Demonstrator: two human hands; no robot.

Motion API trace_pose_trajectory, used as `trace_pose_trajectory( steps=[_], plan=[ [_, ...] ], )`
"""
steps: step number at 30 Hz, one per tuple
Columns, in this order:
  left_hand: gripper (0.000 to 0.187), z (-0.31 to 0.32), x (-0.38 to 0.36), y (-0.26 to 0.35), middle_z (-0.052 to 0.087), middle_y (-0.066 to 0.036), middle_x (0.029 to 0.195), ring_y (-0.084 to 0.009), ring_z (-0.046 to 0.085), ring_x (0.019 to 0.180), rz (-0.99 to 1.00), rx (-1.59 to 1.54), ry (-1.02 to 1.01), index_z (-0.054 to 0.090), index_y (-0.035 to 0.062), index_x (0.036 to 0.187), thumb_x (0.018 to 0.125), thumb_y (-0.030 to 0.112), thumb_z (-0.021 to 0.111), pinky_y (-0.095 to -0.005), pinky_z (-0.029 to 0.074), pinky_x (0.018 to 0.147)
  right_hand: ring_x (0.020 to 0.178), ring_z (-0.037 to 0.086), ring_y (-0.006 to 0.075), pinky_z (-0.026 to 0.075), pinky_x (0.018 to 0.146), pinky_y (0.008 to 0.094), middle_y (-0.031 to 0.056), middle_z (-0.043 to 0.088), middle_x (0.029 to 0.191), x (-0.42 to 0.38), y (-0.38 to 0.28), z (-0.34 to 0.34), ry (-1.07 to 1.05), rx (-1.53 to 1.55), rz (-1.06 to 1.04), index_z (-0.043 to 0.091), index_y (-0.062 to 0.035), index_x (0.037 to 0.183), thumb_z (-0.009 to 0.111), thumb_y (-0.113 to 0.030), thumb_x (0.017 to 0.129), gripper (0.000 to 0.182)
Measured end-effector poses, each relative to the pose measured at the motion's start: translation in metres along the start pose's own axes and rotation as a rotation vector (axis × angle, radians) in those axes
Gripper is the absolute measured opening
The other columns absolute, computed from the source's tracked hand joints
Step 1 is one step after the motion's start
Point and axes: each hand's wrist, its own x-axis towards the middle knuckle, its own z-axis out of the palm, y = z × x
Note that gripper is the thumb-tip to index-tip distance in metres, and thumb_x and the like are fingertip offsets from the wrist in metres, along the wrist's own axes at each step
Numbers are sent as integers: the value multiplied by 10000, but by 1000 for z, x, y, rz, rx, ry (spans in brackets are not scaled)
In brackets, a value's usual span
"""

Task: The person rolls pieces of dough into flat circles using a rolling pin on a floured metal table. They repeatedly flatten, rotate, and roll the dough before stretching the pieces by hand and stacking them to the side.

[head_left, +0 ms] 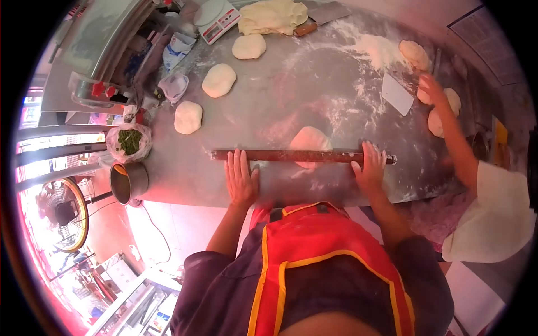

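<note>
Fan (64,215): beside the bench (269,73), at far left.
Pot (134,180): at the bench's left edge, just below the bag of greens (129,141).
Dough rounds (188,117): three, apart from one another, in a slanting row from the bench's left side up toward the scale (217,19).
Left hand (241,178): palm down, fingers extended and close together, thumb apart; fingers rest over the left part of the pin (269,156).
Pin: lies crosswise near the bench's front edge, under both hands and across the dough (310,140).
Dough mass (272,17): at the back of the bench, right of the scale; a wooden-handled blade (330,12) lies beside it.
Dough: between the hands, beneath the pin, visible on both sides of it.
Right hand (371,168): on the right part of the pin, fingers extended with slight gaps, thumb apart.
Flour (374,50): heaped and scattered at back right.
Scraper (397,94): white, flat on the bench, below the flour.
Right-side rounds (414,54): near the scraper; a co-worker's hand (432,88) reaches over them.
</note>
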Motion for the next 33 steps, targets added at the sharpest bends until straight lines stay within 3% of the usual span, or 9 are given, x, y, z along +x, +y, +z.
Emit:
trace_pose_trajectory(
  steps=[4,8,13,15,18,19,24,30,33],
  plan=[
    [597,19,55,-12,477,-218,1440,-423,393,1383,89,87,-1,429,-55,1421,932,247,589,-582,250,1151,1354,426,332,264,1145,576,143,456,1486,38,13,29,-24,-83,71,440,-66,1450,596,-315,946,583],
    [600,40,144,-22,434,-177,1501,-372,350,1423,76,310,-63,408,35,1474,985,368,509,-573,226,1161,1403,383,328,271,1152,554,118,410,1536,125,21,42,-25,-219,80,413,-93,1482,562,-329,970,583],
    [646,59,239,-22,383,-169,1547,-347,301,1458,126,337,136,389,61,1495,975,419,523,-544,182,1188,1421,362,341,265,1161,541,120,386,1554,206,40,61,137,-251,62,381,-101,1502,536,-353,983,597],
    [660,55,231,-22,377,-174,1550,-344,297,1462,131,317,91,386,44,1492,970,421,533,-534,174,1194,1420,359,357,252,1166,544,144,376,1556,197,41,61,101,-164,41,369,-84,1505,528,-354,986,607],
    [681,29,135,-16,387,-203,1534,-364,304,1453,125,199,-117,378,-14,1479,962,397,541,-536,197,1188,1414,357,388,231,1175,548,195,365,1551,104,32,44,-36,-30,-7,344,-38,1511,525,-327,977,634],
    [699,21,95,-15,400,-223,1516,-391,303,1447,172,62,-44,382,-35,1470,942,390,553,-541,219,1180,1410,359,401,226,1177,549,215,361,1547,67,24,32,-62,-6,-29,332,-15,1512,532,-311,968,650],
    [827,-5,-22,-2,288,-222,1578,-398,250,1474,35,71,-280,231,-35,1528,901,353,606,-530,183,1203,1416,329,414,222,1173,561,215,355,1541,-49,-3,-5,-198,30,22,336,12,1496,579,-274,933,677],
    [650,30,123,-10,449,-195,1484,-369,355,1421,125,139,-138,398,-16,1457,950,351,570,-544,226,1173,1400,377,342,284,1141,548,169,410,1518,80,24,36,-43,-105,23,381,-42,1480,584,-288,947,621],
    [608,49,188,-8,447,-165,1496,-326,360,1423,178,303,2,412,9,1454,974,358,548,-535,241,1168,1391,395,337,288,1139,545,159,412,1524,148,38,50,1,-204,34,394,-54,1473,549,-310,972,584]
  ],
)
